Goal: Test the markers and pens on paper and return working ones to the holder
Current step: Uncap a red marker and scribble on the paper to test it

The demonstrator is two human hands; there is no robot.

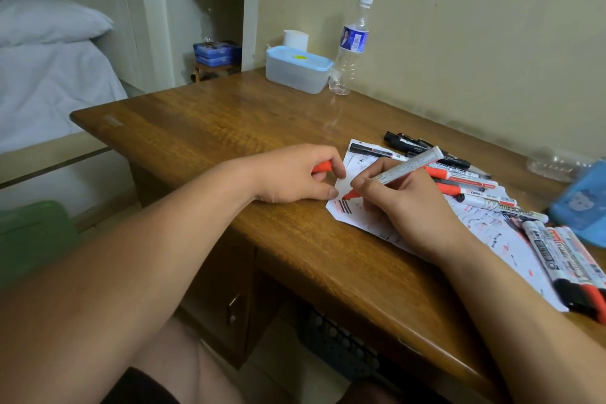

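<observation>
Desk (203, 128) edge: paper (492, 233) corner; right hand (410, 210) marker (406, 166) touching, left hand (288, 174) gripping cap (319, 167).

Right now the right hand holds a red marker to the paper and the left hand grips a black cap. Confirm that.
One detail is wrong: the cap in the left hand is red, not black, as the head view shows. The rest stands: the right hand holds a red marker to the paper.

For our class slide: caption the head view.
Right hand tests a red marker on paper; left hand holds a red cap.
</observation>
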